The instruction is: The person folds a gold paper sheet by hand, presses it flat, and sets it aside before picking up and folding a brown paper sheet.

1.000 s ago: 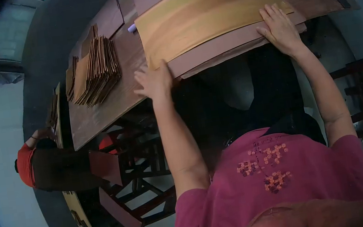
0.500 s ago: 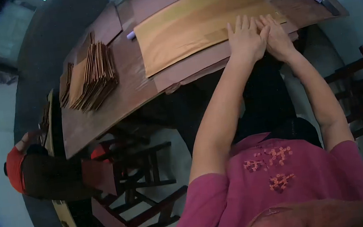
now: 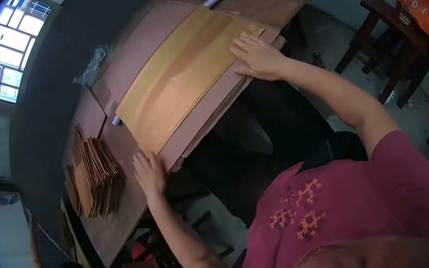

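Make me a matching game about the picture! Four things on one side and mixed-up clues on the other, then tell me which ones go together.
Things:
1. Golden sheet
2. Brown stack
3. Clear plastic
4. The person's right hand

Clues:
A. Crumpled and see-through
B. Resting at the golden sheet's right end
C. Spread out over a pinkish sheet
D. Made of many thin pieces bunched together

Right pairs: 1-C, 2-D, 3-A, 4-B
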`<state>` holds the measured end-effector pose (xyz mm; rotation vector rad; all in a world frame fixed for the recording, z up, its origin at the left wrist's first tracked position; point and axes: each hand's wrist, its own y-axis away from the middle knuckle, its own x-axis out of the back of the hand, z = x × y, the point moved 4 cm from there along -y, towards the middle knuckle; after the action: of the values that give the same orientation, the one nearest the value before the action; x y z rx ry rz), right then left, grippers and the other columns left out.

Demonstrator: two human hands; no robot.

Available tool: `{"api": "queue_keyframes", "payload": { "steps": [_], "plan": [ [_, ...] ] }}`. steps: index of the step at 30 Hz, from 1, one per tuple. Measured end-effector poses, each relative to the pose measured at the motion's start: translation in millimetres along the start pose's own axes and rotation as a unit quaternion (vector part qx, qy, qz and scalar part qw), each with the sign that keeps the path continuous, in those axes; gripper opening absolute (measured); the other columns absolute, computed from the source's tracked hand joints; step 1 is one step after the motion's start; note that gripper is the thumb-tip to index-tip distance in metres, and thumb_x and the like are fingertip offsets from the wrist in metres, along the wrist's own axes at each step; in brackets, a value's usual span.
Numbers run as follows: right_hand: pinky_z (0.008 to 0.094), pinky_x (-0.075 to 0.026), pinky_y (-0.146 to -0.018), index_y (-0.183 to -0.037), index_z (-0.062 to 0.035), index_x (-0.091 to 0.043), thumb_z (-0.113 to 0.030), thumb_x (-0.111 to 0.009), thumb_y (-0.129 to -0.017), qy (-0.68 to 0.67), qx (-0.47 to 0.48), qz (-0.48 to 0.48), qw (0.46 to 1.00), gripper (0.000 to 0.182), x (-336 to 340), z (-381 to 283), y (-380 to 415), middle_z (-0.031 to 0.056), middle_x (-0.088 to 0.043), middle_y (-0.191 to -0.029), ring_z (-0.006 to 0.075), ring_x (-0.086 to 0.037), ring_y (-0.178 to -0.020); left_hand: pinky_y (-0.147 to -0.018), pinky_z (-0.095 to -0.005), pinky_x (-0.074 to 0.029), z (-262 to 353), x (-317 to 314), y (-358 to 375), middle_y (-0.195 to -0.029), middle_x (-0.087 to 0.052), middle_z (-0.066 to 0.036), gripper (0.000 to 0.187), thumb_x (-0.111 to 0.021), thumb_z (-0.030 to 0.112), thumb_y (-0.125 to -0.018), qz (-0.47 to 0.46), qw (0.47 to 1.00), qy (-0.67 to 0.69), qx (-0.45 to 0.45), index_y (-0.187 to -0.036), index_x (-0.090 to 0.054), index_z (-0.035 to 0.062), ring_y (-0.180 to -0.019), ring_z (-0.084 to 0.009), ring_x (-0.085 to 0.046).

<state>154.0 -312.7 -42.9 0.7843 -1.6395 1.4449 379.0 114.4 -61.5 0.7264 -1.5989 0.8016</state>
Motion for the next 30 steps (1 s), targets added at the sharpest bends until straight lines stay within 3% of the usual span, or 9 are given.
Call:
{"api": "queue_keyframes", "payload": {
  "steps": [1,3,4,10,13,17,19,23,30],
  "plan": [
    [0.0478,-0.024,-0.118,-0.14,0.001,-0.046,-0.054,-0.046,-0.098,0.002,0.003,-0.006,1.0,0.069,2,-1,0,0.0263,-0.043,-0.146,0.041,-0.035,-0.14,-0.117,-0.0569,-0.021,-1,25,10,-0.16,-0.024,-0.022,0.053,-0.035,0.044,-0.105,-0.072,0.993,-0.084,0.036,-0.15,-0.039,0.0175,-0.15,-0.0401,-0.017],
    [0.0482,-0.024,-0.118,-0.138,0.0031,-0.047,-0.054,-0.045,-0.099,-0.014,0.001,-0.011,1.0,0.069,4,-4,0,0.0266,-0.042,-0.146,0.041,-0.034,-0.14,-0.118,-0.0556,-0.019,-2,45,5,-0.161,-0.022,-0.021,0.061,-0.035,0.047,-0.105,-0.049,0.994,-0.057,0.082,-0.154,-0.031,0.0115,-0.149,-0.0409,-0.017],
    [0.0482,-0.024,-0.118,-0.138,0.0031,-0.047,-0.054,-0.045,-0.099,-0.013,-0.001,-0.013,1.0,0.069,5,-4,0,0.0266,-0.042,-0.146,0.041,-0.034,-0.14,-0.119,-0.0543,-0.018,3,45,-10,-0.161,-0.022,-0.022,0.064,-0.037,0.046,-0.104,0.041,0.996,-0.009,0.078,-0.155,-0.029,0.0061,-0.149,-0.0397,-0.019],
    [0.0485,-0.026,-0.116,-0.139,0.0033,-0.045,-0.048,-0.054,-0.095,-0.042,0.002,-0.024,0.999,0.068,17,-6,-3,0.0269,-0.041,-0.147,0.0419,-0.037,-0.138,-0.122,-0.048,-0.011,214,116,-78,-0.163,-0.023,-0.012,0.056,-0.033,0.042,-0.106,0.023,0.931,0.106,-0.349,-0.155,-0.031,0.0149,-0.151,-0.0326,-0.018],
    [0.0487,-0.026,-0.116,-0.139,0.0041,-0.045,-0.048,-0.054,-0.096,-0.055,0.001,-0.025,0.998,0.068,16,-4,-2,0.0265,-0.041,-0.147,0.0421,-0.037,-0.138,-0.122,-0.0493,-0.01,242,101,-109,-0.162,-0.024,-0.011,0.054,-0.035,0.041,-0.105,-0.022,0.897,0.089,-0.432,-0.155,-0.034,0.0189,-0.151,-0.0332,-0.018],
    [0.0489,-0.028,-0.116,-0.141,0.0031,-0.044,-0.041,-0.055,-0.097,-0.079,0.02,-0.037,0.996,0.063,19,23,-10,0.0238,-0.042,-0.147,0.0389,-0.038,-0.138,-0.121,-0.0525,-0.011,244,77,-117,-0.162,-0.025,-0.011,0.058,-0.04,0.046,-0.102,-0.051,0.9,0.093,-0.422,-0.154,-0.035,0.021,-0.15,-0.033,-0.02],
    [0.0485,-0.028,-0.115,-0.141,0.0031,-0.044,-0.041,-0.047,-0.101,-0.039,-0.062,-0.062,0.995,0.06,16,70,-29,0.023,-0.047,-0.144,0.0383,-0.04,-0.137,-0.121,-0.0526,-0.012,243,70,-121,-0.162,-0.025,-0.011,0.06,-0.041,0.047,-0.101,-0.046,0.901,0.105,-0.419,-0.154,-0.036,0.0205,-0.15,-0.0334,-0.02],
    [0.0491,-0.035,-0.112,-0.14,-0.0055,-0.047,-0.027,-0.054,-0.098,-0.028,-0.093,-0.019,0.995,0.048,-6,158,-97,0.0202,-0.048,-0.144,0.0365,-0.046,-0.133,-0.12,-0.0527,-0.018,243,77,-120,-0.16,-0.03,-0.011,0.057,-0.041,0.05,-0.101,-0.019,0.898,0.119,-0.424,-0.151,-0.041,0.0229,-0.148,-0.0349,-0.026],
    [0.0455,-0.04,-0.108,-0.14,-0.0114,-0.05,-0.026,-0.059,-0.096,0.048,0.009,0.021,0.999,0.048,-76,202,-205,0.0146,-0.047,-0.144,0.0345,-0.047,-0.131,-0.121,-0.0532,-0.014,241,79,-120,-0.161,-0.027,-0.01,0.054,-0.038,0.045,-0.103,-0.042,0.895,0.143,-0.421,-0.153,-0.038,0.025,-0.148,-0.0341,-0.025]
  ]
}}
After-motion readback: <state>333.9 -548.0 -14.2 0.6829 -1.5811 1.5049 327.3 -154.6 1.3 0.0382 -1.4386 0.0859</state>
